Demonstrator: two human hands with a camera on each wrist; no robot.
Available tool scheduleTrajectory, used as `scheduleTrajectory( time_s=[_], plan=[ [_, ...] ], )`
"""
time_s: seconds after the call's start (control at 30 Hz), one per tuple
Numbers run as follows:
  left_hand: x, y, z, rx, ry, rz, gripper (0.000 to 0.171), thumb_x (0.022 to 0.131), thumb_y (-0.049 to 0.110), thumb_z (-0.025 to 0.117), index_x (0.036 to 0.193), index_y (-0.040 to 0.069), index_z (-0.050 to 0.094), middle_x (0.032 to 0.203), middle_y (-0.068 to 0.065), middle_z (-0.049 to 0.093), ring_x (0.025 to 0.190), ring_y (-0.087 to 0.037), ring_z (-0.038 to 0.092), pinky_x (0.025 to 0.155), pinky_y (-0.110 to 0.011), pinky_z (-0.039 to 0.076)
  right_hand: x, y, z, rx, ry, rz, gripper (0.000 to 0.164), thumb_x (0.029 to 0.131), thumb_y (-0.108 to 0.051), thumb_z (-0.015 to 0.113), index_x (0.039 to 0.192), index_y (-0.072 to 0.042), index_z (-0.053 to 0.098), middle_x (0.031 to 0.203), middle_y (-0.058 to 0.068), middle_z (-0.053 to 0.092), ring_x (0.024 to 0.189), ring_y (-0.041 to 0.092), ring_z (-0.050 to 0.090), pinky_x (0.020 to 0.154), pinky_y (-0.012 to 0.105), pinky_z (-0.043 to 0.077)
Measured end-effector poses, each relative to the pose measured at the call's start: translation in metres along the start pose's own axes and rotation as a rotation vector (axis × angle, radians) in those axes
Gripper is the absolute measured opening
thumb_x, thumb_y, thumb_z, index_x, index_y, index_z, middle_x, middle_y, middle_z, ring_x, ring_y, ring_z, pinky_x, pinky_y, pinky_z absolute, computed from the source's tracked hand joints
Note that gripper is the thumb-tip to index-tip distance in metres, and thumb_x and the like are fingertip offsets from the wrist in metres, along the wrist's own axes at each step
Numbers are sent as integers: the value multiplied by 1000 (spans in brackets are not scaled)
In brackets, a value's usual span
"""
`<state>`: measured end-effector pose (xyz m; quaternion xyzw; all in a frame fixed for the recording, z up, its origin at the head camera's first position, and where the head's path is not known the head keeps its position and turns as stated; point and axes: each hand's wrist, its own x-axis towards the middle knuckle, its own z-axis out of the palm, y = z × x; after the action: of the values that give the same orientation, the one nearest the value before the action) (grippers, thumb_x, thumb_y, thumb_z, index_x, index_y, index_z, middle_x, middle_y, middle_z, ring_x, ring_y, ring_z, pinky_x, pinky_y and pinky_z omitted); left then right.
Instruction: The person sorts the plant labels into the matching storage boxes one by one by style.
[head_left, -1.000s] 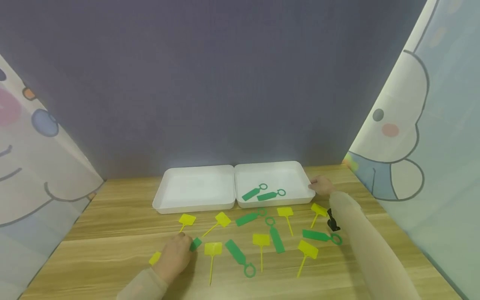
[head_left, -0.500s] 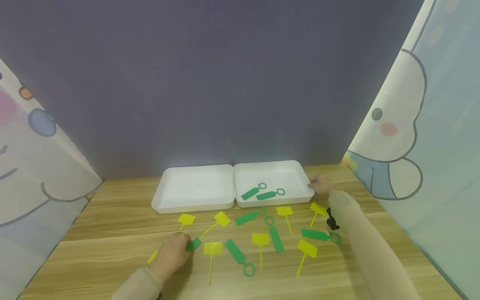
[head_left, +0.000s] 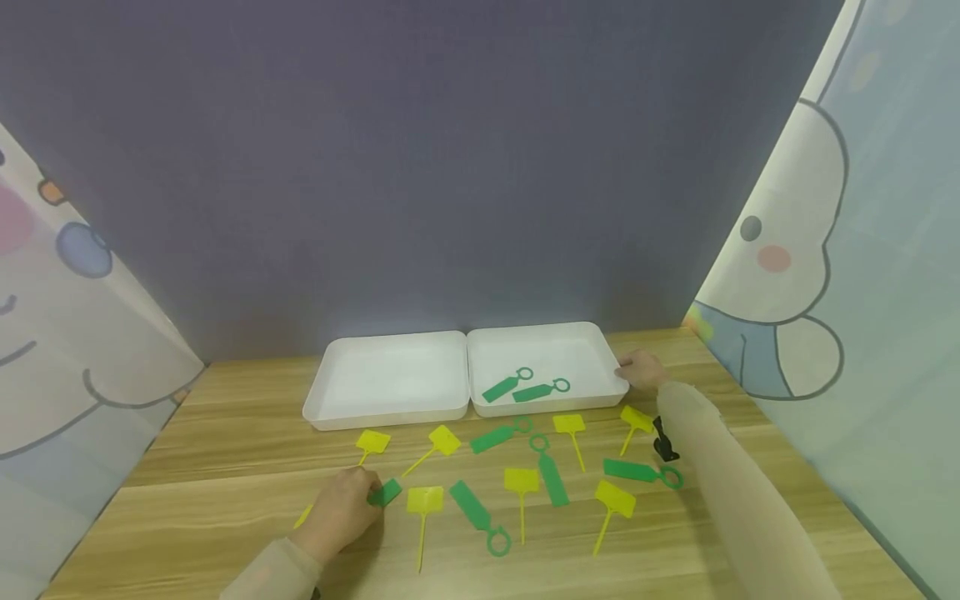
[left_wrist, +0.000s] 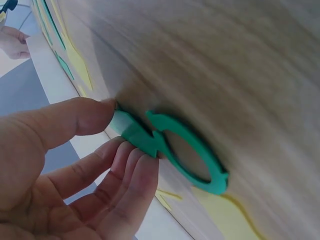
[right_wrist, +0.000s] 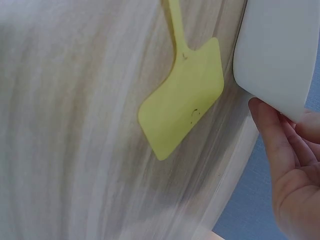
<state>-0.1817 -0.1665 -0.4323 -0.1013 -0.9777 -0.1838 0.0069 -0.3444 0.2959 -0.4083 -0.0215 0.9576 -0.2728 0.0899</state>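
Observation:
In the head view my left hand is low over the table, left of centre. Its thumb and fingertips pinch the flat body of a green plant label with a ring end, seen close in the left wrist view. The label's ring lies right over the wood there. My right hand holds the right end of the right white tray, thumb at the rim and fingers under the wall in the right wrist view. Two green ring labels, one of them this label, lie in that tray.
A second white tray stands against it on the left. Several green ring labels and yellow T-shaped plant labels lie scattered in front. A yellow label lies near my right hand. A dark curtain hangs behind the trays.
My left hand has shifted slightly left, and the green plant label's end beside its fingers has moved a little with it. The right hand stays at the tray.

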Motion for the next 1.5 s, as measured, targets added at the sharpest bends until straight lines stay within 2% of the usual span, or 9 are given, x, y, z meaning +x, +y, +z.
scheduleTrajectory(
  time_s=[0.47, 0.63, 1.0, 1.13, 1.27, 1.4, 1.5],
  plan=[
    [-3, 1, -6, -10, -2, 0, 16, 63, 3, 73, 78, 4, 67, 70, -1, 60, 63, -12, 49, 55, -28, 45, 1, 2, 0, -2, -8, -25, 36, 91, -7, 47, 117, 17, 50, 120, 35, 51, 110, 45, 50, 94, 51, 43],
    [-2, 4, -7, -12, 3, 7, 15, 64, 2, 72, 77, 6, 68, 69, 1, 59, 62, -11, 47, 55, -27, 43, 0, 0, 0, 13, -4, -3, 36, 90, -8, 48, 117, 16, 51, 120, 34, 51, 109, 44, 51, 94, 51, 43],
    [4, 22, -14, -45, 10, 48, 13, 69, 7, 75, 79, 7, 68, 76, -2, 65, 69, -12, 58, 61, -29, 50, -1, -1, -2, 31, -3, 8, 37, 91, -8, 47, 118, 16, 50, 121, 35, 49, 111, 46, 49, 95, 52, 42],
    [7, 30, -17, -90, 15, 83, 12, 70, -2, 70, 80, 5, 68, 78, -6, 67, 72, -18, 62, 63, -33, 53, 1, -1, 0, 32, -10, 13, 37, 91, -8, 46, 119, 16, 49, 122, 35, 49, 111, 46, 49, 95, 51, 42],
    [13, 38, -19, -105, 18, 127, 17, 67, -7, 67, 79, 4, 68, 79, -6, 67, 74, -18, 62, 65, -34, 54, 2, 0, 1, 29, -10, 17, 37, 91, -8, 46, 119, 16, 49, 121, 35, 49, 110, 45, 49, 95, 51, 42],
    [21, 46, -20, -94, 8, 177, 12, 69, 1, 72, 78, 6, 67, 79, -4, 66, 73, -15, 59, 63, -31, 52, 3, 1, 1, 32, -10, 30, 36, 91, -8, 47, 119, 16, 49, 121, 35, 49, 110, 44, 50, 94, 51, 43],
    [28, 53, -20, -96, 1, 218, 13, 70, 0, 71, 81, 5, 68, 83, -6, 67, 76, -19, 62, 64, -33, 53, 4, 2, 2, 33, -10, 34, 36, 92, -8, 47, 119, 15, 50, 122, 34, 50, 110, 44, 50, 94, 51, 43]
  ],
)
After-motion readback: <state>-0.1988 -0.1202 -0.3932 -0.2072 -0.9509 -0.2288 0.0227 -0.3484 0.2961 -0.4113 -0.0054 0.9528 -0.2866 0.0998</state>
